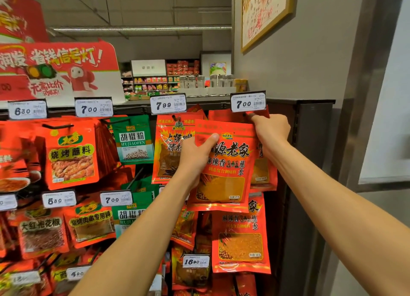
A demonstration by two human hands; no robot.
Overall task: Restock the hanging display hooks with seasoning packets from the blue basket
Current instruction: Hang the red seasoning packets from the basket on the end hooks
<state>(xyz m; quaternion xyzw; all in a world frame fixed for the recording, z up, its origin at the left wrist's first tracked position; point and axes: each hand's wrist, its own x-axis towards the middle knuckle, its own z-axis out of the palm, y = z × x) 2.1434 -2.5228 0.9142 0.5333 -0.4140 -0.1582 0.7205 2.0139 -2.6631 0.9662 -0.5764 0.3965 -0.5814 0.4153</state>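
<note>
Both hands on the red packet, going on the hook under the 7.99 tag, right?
Wrong tag. In the head view the left hand and right hand hold the red packet at the hook under the 7.00 tag, not 7.99.

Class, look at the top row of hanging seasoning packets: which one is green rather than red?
The green pepper-powder packet, hanging between the 7.00 tag and the 7.99 tag. The other top-row packets are red or orange.
</note>
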